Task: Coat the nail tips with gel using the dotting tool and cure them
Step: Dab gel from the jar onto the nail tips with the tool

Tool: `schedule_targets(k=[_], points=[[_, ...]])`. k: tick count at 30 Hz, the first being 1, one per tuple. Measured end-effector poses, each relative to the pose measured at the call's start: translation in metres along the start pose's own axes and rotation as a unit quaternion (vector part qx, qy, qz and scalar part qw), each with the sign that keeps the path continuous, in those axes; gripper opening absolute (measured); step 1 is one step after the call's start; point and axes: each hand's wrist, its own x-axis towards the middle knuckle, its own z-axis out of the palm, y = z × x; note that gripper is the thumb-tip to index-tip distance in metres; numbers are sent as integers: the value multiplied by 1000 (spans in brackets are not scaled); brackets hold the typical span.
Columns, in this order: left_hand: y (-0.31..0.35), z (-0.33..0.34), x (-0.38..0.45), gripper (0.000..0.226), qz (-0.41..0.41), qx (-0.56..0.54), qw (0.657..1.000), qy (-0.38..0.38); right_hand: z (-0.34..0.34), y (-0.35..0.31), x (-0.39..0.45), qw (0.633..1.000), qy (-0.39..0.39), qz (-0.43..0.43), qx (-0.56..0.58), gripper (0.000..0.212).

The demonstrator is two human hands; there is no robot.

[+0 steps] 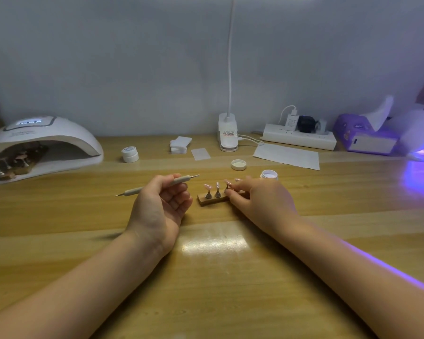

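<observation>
Palm-up, the left hand [160, 201] pinches the dotting tool [157, 185], its ball end pointing right. Just right of it, the right hand [260, 201] grips the wooden nail-tip stand [212, 199] on the table [206, 277]; an open gel jar [269, 174] sits just beyond, a curing lamp [42, 143] far left.

Bare table [218, 277] in front of the wooden nail stand [212, 199], open for passage. Left of the stand, blocked by the left hand [160, 204] gripping the dotting tool [157, 185]. Right end covered by the right hand [260, 201]. Behind the stand, an open jar [269, 174] and loose lid [238, 164]; bare wood between lid and closed jar [130, 154].
</observation>
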Motion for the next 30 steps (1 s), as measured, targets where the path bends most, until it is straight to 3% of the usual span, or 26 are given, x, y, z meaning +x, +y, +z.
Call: schedule_targets(k=[16, 23, 30], points=[[-4, -1, -1, 24, 23, 39, 999, -28, 2, -4, -1, 996, 4, -55, -70, 32], [-6, -3, -3, 23, 68, 76, 993, -58, -6, -9, -10, 994, 62, -83, 25, 25], [-3, -6, -7, 21, 199, 202, 953, -107, -8, -13, -15, 971, 81, -85, 207, 11]])
